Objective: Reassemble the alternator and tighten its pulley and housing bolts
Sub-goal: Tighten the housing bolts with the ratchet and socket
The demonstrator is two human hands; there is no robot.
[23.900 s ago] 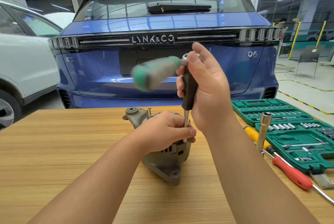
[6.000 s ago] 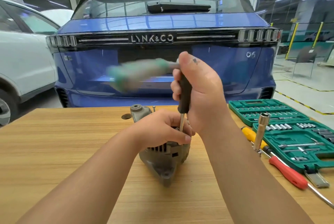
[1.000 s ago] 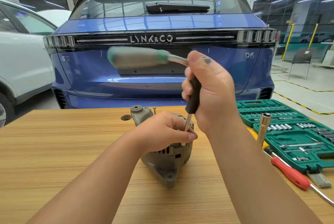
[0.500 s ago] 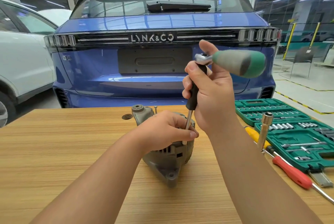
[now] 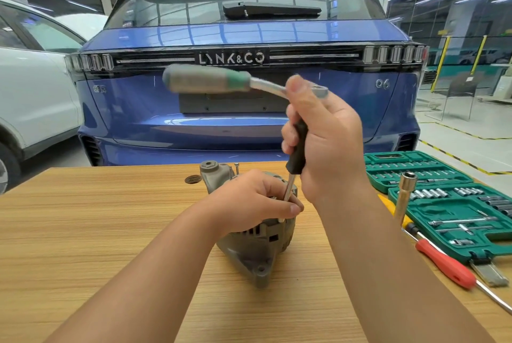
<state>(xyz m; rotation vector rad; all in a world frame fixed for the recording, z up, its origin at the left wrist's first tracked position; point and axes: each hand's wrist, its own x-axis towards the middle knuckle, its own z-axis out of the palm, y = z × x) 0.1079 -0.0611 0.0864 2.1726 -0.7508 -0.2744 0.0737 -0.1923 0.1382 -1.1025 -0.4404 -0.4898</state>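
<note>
Alternator housing bolt being run down with the ratchet

Alternator (image 5: 257, 243) stands on the surface (image 5: 97, 231) under the left hand (image 5: 249, 201), whose fingers (image 5: 288, 208) curl over its top and pinch the driver's shaft just above the bolt. Right hand (image 5: 329, 143) wraps the black driver (image 5: 297, 148); the ratchet (image 5: 210, 82) sits on its top, blurred, handle pointing away from the right fingers. Best to keep the shaft square to the bolt, press down, and swing in short arcs so the socket doesn't slip. The body is grey cast metal with vent slots below the left fingers and mounting ears near and far.
</note>
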